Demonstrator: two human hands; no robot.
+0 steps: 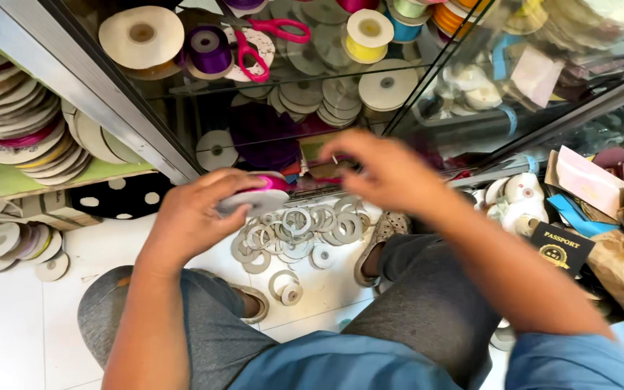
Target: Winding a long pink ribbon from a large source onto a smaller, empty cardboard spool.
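Note:
My left hand (196, 213) grips a flat white spool of bright pink ribbon (258, 196) by its edge, held above the floor. My right hand (388, 172) is blurred, just right of the spool, fingers pinched near a thin pink ribbon end (326, 179) that runs from the spool. Below both hands lies a heap of several empty grey-white ribbon rings (297, 227) on the white tiled floor. I am squatting, with grey trouser knees and sandalled feet below the hands.
A glass-fronted cabinet (131, 123) ahead holds many ribbon spools, a purple spool (209, 45) and pink-handled scissors (269, 35). Stacks of spools (23, 130) sit on a green shelf at left. A dark booklet (561, 247), paper and ribbon clutter lie at right.

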